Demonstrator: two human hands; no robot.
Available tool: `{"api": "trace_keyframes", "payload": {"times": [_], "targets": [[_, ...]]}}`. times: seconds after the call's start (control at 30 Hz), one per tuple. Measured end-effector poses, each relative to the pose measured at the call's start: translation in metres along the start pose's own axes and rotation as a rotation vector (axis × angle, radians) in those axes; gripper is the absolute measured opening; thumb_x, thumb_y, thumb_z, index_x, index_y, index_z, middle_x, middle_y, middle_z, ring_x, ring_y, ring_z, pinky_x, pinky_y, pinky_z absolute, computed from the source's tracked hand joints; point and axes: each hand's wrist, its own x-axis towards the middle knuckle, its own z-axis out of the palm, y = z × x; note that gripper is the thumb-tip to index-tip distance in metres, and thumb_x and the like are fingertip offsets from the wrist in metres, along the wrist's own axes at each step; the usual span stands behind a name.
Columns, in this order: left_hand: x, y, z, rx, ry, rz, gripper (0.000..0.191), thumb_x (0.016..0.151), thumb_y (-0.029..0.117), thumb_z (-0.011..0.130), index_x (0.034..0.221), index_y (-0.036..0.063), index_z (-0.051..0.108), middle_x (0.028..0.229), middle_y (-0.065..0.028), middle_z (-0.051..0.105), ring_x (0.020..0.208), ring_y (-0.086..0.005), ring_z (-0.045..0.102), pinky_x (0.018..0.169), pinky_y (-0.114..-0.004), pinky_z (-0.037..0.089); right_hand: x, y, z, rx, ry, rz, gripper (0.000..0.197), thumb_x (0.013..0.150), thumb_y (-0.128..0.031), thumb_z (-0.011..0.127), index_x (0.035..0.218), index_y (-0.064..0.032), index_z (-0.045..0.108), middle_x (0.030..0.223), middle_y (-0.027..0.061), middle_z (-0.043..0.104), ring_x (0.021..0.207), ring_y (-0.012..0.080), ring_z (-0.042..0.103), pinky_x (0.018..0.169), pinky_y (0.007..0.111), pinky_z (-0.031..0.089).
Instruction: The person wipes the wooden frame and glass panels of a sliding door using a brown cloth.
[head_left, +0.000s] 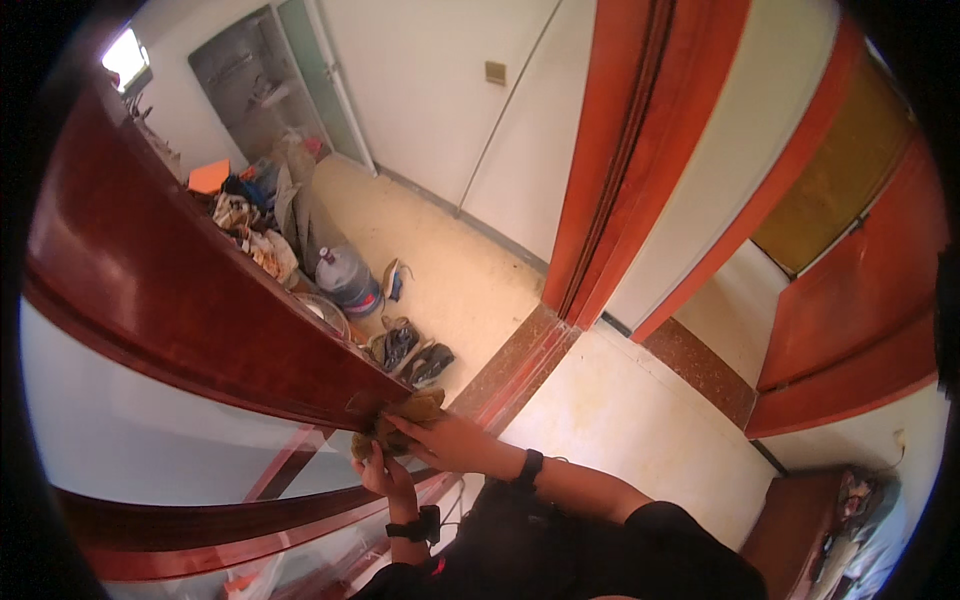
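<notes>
Both hands are at the end of a dark red wooden door (172, 255), low in the picture's middle. My left hand (381, 472) grips the lower part of a brown cloth (424, 407) with thumb and fingers. Over the cloth lies my right hand (457, 442), its fingers stretched along it and pressing it towards the door's edge. The cloth is folded round or against that edge; how far it wraps behind cannot be told. Each wrist bears a black band.
Beyond the door, a large water bottle (347, 281), a shoe (393, 280), black plastic bags (412, 352) and heaped bags stand on the floor. A red door frame (637, 150) rises at centre right. Another red door (855, 300) and a cabinet (795, 525) are at the right.
</notes>
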Motion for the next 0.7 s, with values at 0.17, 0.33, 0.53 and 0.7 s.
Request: {"api": "trace_keyframes", "payload": {"times": [0.17, 0.33, 0.53, 0.7], "targets": [[-0.009, -0.005, 0.008, 0.029, 0.008, -0.045, 0.027, 0.088, 0.001, 0.05, 0.113, -0.0061, 0.058, 0.123, -0.0212, 0.053, 0.111, -0.0352, 0.052, 0.093, -0.046, 0.042, 0.018, 0.034, 0.0, 0.059, -0.17, -0.129, 0.039, 0.086, -0.012, 0.05, 0.125, -0.0121, 0.05, 0.107, 0.0146, 0.059, 0.092, 0.0309, 0.06, 0.074, 0.038, 0.05], [-0.022, 0.008, 0.011, 0.199, 0.06, -0.069, 0.033, 0.087, 0.0, 0.054, 0.119, 0.0065, 0.056, 0.115, -0.0241, 0.057, 0.102, -0.044, 0.056, 0.087, -0.051, 0.046, 0.029, 0.083, -0.024, 0.398, -0.316, -0.183, 0.013, 0.083, -0.019, 0.06, 0.091, -0.0098, 0.063, 0.075, 0.012, 0.062, 0.07, 0.032, 0.061, 0.063, 0.039, 0.049], [-0.014, 0.03, 0.023, 0.444, 0.077, 0.014, 0.032, 0.087, -0.006, 0.05, 0.115, 0.006, 0.058, 0.111, -0.0233, 0.06, 0.102, -0.0462, 0.056, 0.089, -0.054, 0.043, 0.032, 0.153, -0.011, 0.407, -0.092, -0.483, 0.015, 0.068, -0.009, 0.068, 0.08, -0.0113, 0.059, 0.059, 0.0063, 0.051, 0.053, 0.0255, 0.055, 0.047, 0.038, 0.043], [-0.019, 0.057, 0.038, 0.628, 0.114, -0.093, 0.026, 0.085, -0.009, 0.053, 0.107, 0.0016, 0.058, 0.096, -0.0221, 0.064, 0.09, -0.0427, 0.061, 0.084, -0.052, 0.047, 0.088, 0.158, -0.023, 0.599, -0.141, -0.618, 0.021, 0.066, -0.004, 0.068, 0.081, -0.0118, 0.057, 0.06, 0.0054, 0.047, 0.053, 0.0258, 0.05, 0.048, 0.037, 0.039]]}}
